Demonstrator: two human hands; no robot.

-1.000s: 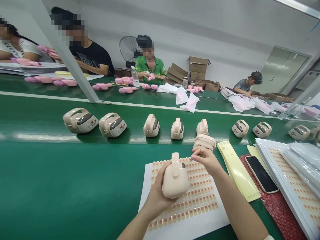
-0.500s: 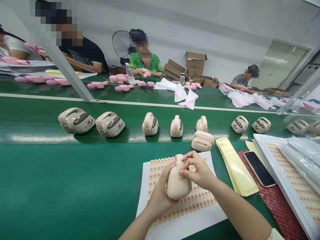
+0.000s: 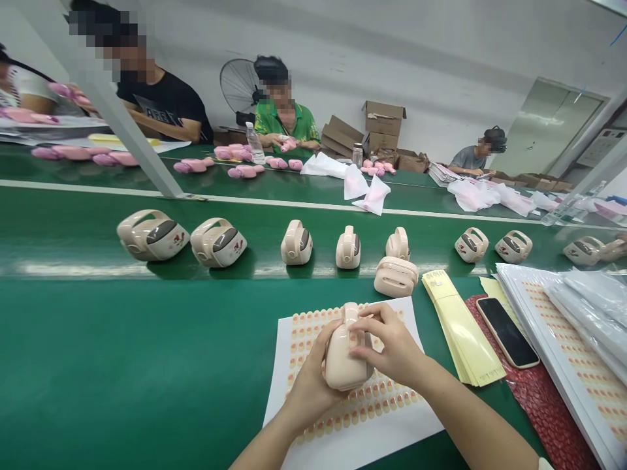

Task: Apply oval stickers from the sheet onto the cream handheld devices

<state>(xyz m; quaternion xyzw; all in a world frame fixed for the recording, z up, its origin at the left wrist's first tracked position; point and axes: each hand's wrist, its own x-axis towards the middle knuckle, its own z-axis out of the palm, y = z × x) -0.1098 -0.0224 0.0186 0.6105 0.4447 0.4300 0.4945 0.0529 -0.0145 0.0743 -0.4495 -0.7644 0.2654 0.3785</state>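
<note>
My left hand (image 3: 311, 382) is closed round the lower left side of a small cream rice-cooker-shaped toy (image 3: 343, 365), which has a carry handle on top. The toy is held above a white sheet of oval stickers (image 3: 337, 424), printed orange and yellow in rows. At the toy's front, below the handle, my right hand (image 3: 392, 343) has its thumb and index fingertips slightly apart. A small orange sticker (image 3: 353, 337) shows on the toy between those fingertips. Just beyond, another cream toy (image 3: 396, 277) lies tipped on the bench.
Several similar toys (image 3: 219, 243) stand along the green belt (image 3: 255, 254). To the right lie yellow paper strips (image 3: 463, 333), a phone (image 3: 507, 331) on red bubble wrap (image 3: 543, 411), and stacked sticker sheets (image 3: 563, 339). Across the line, people handle pink pieces (image 3: 245, 171).
My right thumb and index finger have parted from a pinch at the toy's front, showing the orange sticker there. My left hand still holds the toy in nearly the same place.
</note>
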